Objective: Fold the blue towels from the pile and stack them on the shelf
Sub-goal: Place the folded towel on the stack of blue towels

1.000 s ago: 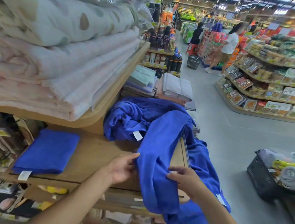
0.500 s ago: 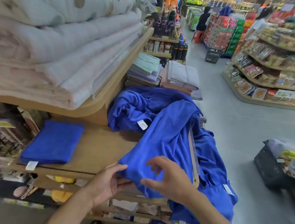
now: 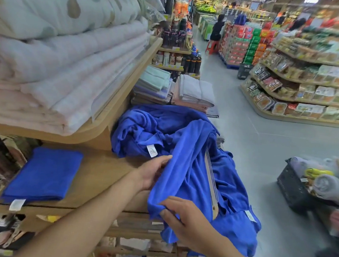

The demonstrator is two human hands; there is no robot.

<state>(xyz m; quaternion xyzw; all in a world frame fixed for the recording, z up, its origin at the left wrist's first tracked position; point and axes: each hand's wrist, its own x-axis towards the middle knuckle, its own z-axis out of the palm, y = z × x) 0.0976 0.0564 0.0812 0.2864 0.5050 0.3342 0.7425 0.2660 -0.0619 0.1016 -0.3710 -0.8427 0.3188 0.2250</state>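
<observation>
A heap of crumpled blue towels (image 3: pixel 156 127) lies at the right end of the wooden shelf (image 3: pixel 100 173) and spills over its edge. One long blue towel (image 3: pixel 185 170) drapes from the heap toward me. My left hand (image 3: pixel 151 173) pinches its left edge, just below a white label. My right hand (image 3: pixel 186 219) grips its lower corner near the shelf's front edge. One folded blue towel (image 3: pixel 45 175) lies flat at the shelf's left end, with a white tag at its front corner.
Thick folded blankets (image 3: pixel 59 48) fill the upper shelf overhanging on the left. Stacks of pale folded towels (image 3: pixel 173 88) sit behind the blue heap. A dark basket with rolled cloth (image 3: pixel 302 187) stands on the aisle floor at right. Shoppers and snack shelves are farther back.
My left hand has climbed along the towel's left edge toward the label. My right hand has dropped and closed on the lower corner. The camera moved closer to the shelf.
</observation>
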